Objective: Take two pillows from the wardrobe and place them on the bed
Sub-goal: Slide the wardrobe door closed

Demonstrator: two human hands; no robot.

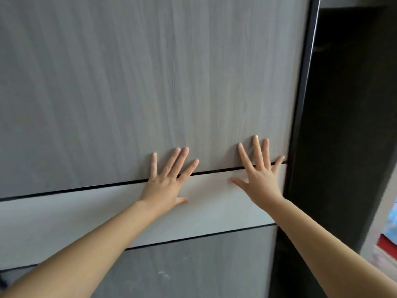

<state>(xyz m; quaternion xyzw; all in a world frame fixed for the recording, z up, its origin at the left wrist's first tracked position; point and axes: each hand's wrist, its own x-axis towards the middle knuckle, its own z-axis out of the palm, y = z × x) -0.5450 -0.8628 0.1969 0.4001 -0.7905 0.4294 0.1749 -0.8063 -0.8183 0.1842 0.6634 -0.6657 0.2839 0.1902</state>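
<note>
My left hand [165, 186] and right hand [261, 181]: both spread wide, palms flat on the grey wardrobe door [150, 82], holding nothing. Dark opening [348, 125] just right of my right hand; pale band [86, 218] under both palms.

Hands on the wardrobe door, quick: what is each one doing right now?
Left hand: open, fingers spread, flat on the wardrobe door, holding nothing.
Right hand: open, flat on the door, holding nothing.

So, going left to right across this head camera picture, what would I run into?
Grey wood-grain wardrobe door → left hand flat on it → right hand flat on it → black door edge → dark wardrobe opening → colourful things at the far right, too blurred to name.
</note>
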